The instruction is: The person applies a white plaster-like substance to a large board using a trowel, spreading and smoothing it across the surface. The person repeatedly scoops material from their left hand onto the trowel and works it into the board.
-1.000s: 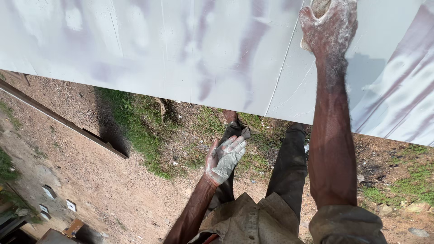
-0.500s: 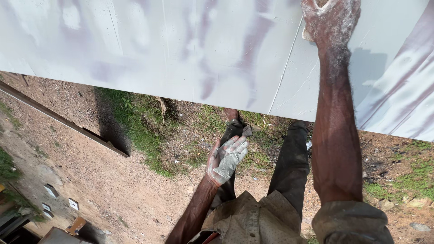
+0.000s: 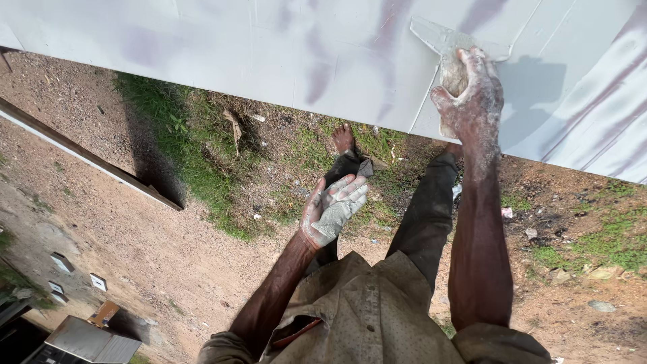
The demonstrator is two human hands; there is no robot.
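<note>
Head view, looking down along your body. Your right hand (image 3: 470, 91) is raised to the upper right of the frame, its fingers curled tight around the handle of a flat trowel (image 3: 448, 50). The blade, smeared with pale grey filler, lies flat against the white wall (image 3: 236, 54) that fills the top of the frame. The blade sits above and to the left of your knuckles; its long edge runs across the frame from upper left to right, and the handle drops from it toward your wrist.

Your left hand (image 3: 333, 209) hangs at the middle of the frame, well apart from the trowel and below the wall's lower edge. It is coated in the same grey paste, with the fingers loosely half-bent and the palm turned up; whether it cups a lump of filler or holds nothing cannot be told. Of the two hands, the right alone touches tool and wall.

Count: one trowel, one wall surface with faint purplish streaks, two hands. Two trouser legs (image 3: 424, 216) reach down to the ground, and one bare foot (image 3: 344, 138) shows on the patchy grass (image 3: 202, 155) at the wall's foot. Bare reddish soil (image 3: 135, 236) fills the left of the frame.
</note>
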